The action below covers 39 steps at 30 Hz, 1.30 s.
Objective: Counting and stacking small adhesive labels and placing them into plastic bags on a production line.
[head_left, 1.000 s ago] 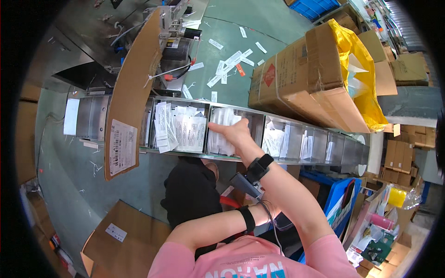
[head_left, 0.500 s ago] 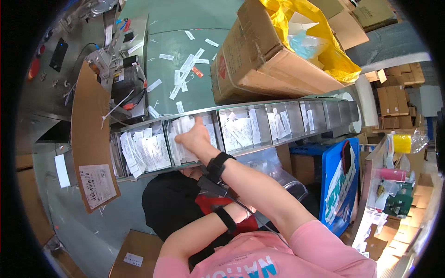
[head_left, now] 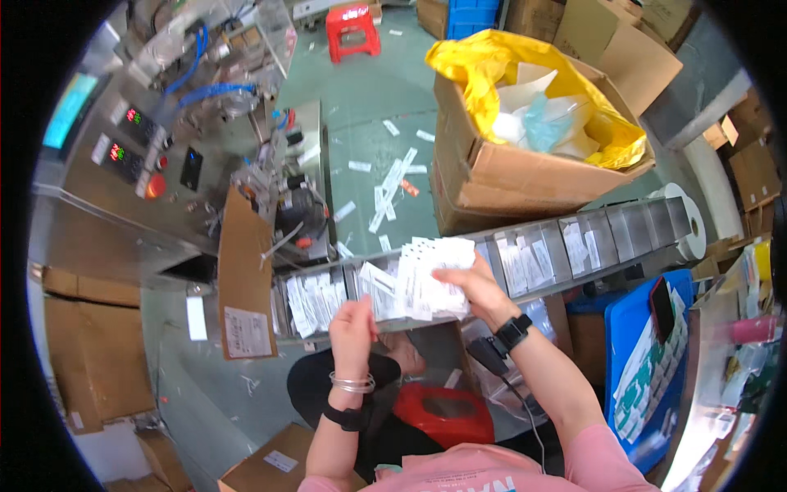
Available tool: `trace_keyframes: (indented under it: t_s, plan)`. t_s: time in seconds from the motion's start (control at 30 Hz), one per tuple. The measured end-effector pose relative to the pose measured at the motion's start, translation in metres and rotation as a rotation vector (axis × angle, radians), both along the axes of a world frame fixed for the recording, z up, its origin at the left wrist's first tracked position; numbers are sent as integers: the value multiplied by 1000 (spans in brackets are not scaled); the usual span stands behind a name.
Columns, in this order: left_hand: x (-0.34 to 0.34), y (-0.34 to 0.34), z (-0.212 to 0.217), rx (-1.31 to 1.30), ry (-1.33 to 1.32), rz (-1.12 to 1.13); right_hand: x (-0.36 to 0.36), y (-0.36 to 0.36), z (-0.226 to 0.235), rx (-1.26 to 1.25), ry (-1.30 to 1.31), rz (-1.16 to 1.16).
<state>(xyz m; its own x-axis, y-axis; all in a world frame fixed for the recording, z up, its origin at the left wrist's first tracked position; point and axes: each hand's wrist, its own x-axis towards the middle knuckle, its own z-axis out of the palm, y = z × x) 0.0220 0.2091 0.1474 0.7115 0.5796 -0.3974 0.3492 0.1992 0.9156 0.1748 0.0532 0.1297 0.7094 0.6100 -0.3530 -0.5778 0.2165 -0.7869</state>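
Note:
A thick fanned bunch of white printed slips (head_left: 422, 275) is gripped in my right hand (head_left: 474, 287), thumb on top, above the middle compartments of a long metal trough (head_left: 602, 266). My left hand (head_left: 352, 328) is closed in front of the trough's near edge, fingers curled; whether anything is in them I cannot make out. Beyond its fingertips, a compartment holds more white slips (head_left: 375, 283). The compartment to the left is filled with similar slips (head_left: 316, 302). To the right, further slips (head_left: 525, 264) lie in divided compartments.
A cardboard box with a yellow liner (head_left: 541, 176) stands behind the trough. A cardboard flap (head_left: 246, 275) rises at its left end, near a machine (head_left: 106, 189). A blue board (head_left: 652, 353) carries a phone (head_left: 661, 307). A red stool (head_left: 352, 34) is far back; loose slips litter the floor.
My right hand has lifted a bunch of slips out of the compartment. My left hand has come up from near my lap to the trough. The view has shifted.

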Motion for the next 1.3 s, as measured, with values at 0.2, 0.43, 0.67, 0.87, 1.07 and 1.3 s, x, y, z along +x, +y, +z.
trace_keyframes:
  t_s: [0.2,0.43,0.67,0.87,1.07,1.3]
  plan:
    - [56,-35,-13,-432,-93,-243,-16,-45,31,158,-5,-6]
    - [80,-160,-19,-212,-131,-551,-40,-157,47,148,34,-94]
    - [86,-296,10,-10,-244,-815,-68,-279,53,89,-15,-499]
    - [82,-356,10,-69,-136,-953,-87,-340,34,148,26,-657]
    - [93,-366,27,-258,-186,-1129,-90,-361,32,226,75,-681]
    - [114,-393,25,118,-449,-1263,-86,-381,58,-48,-91,-714]
